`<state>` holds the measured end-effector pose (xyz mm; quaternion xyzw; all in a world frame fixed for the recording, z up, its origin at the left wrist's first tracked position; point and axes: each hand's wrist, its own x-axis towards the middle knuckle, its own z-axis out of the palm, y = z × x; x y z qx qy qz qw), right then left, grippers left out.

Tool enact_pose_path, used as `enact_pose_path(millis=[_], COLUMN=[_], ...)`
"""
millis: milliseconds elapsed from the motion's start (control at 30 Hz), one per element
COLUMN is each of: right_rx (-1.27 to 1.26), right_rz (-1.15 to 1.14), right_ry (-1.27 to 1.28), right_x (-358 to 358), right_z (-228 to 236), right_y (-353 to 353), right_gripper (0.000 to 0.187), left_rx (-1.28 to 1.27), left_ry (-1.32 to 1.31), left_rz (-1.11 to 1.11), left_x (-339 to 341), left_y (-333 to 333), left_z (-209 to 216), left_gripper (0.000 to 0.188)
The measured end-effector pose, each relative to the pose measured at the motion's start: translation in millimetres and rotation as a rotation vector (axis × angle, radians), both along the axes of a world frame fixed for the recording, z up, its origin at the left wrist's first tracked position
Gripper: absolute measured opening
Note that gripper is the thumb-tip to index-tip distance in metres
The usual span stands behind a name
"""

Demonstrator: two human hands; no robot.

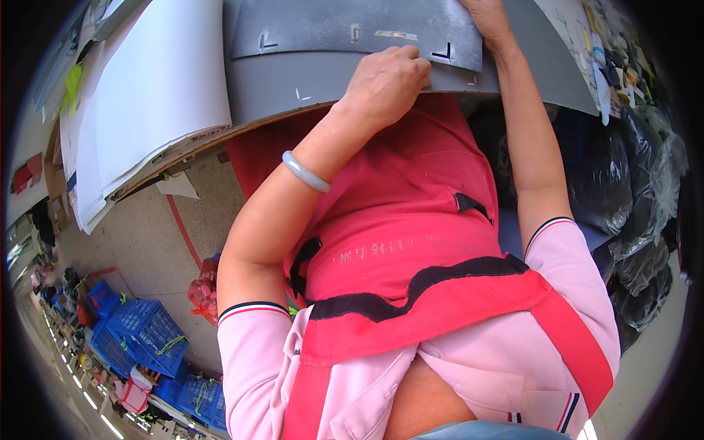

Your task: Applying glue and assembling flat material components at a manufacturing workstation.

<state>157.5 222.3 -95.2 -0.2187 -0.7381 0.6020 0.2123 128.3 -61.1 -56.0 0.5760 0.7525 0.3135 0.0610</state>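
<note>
Grey, smudged and thin, a flat straight-edged panel point(315, 26) is lying at the upper centre of the frame, its far edge running out of view. It is showing 2 L-shaped openings point(449, 50) near its lower corners and 2 narrow slots between them. Judging by its flatness, it is probably behaving as a light, stiff sheet, prone to sliding on a smooth surface; the plain side edges are offering the best hold, while the narrow strips beside the openings are likely being its weakest places.

At its right edge the right hand point(487, 20) is resting, but the frame is cutting off its fingers, so I cannot tell how they are closing. By the lower edge the left hand point(389, 82) is curling its fingers in together; whether they are pinching something or touching the panel, I cannot tell.

Underneath, a larger smooth grey board point(282, 82) is spreading out, bearing small white corner marks point(302, 95). At the upper left, large white sheets point(158, 70) are drooping over the table edge. Shiny black plastic bags point(601, 183) are bulging at the right, and blue plastic crates point(150, 334) are standing at the lower left.
</note>
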Motion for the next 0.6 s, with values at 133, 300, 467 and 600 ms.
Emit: enact_pose_path(millis=[133,300,467,600], right_rx=[-0.003,0.005,0.044,0.039], right_rz=[0.005,0.004,-0.011,-0.008], right_ry=[0.003,0.015,0.002,0.016], right_x=[-0.2,-1.2,-0.1,0.3], right_z=[2.2,0.3,-2.7,0.1], right_y=[-4.4,-4.0,0.2,-4.2], right_gripper=[0.016,0.017,0.017,0.016], left_rx=[-0.020,0.000,-0.002,-0.005], left_ry=[0.008,0.049,0.120,0.031], left_rz=[-0.021,-0.030,-0.052,-0.060], left_x=[-0.3,1.6,-0.5,-8.7], left_y=[-3.3,-3.6,-2.8,-8.9], left_z=[4.5,0.8,-3.1,-0.3], left_gripper=[0.020,0.019,0.016,0.014])
